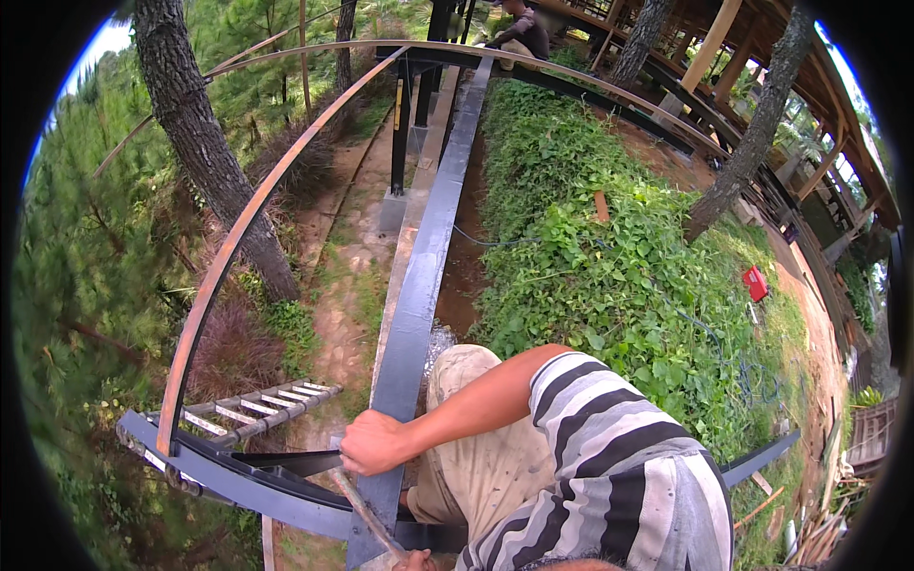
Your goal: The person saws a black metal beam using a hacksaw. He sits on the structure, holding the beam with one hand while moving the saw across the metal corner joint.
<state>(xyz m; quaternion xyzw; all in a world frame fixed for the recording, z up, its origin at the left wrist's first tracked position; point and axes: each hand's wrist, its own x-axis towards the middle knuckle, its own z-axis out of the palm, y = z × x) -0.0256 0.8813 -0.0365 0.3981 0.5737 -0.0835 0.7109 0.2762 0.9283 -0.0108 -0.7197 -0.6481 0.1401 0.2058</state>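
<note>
My right hand (373,443) is closed in a fist over the dark grey steel beam (415,333). A small pale grey piece shows beside its knuckles, but what the fingers hold is hidden. A worn, stick-like handle (367,509) slants from just below this fist toward the lower edge. There my left hand (415,561), mostly cut off by the frame, has its fingers closed around the handle's lower end. The handle's upper end lies by the right fist, and I cannot tell what tool it is. My legs (486,457) straddle the beam.
A curved steel member (276,509) crosses under me; a thin brown arched strip (238,238) rises from it. Below left leans a ladder (257,409). Another person (519,33) sits at the beam's far end. Trees (205,143), leafy plants (581,247) and a red case (755,284) are around.
</note>
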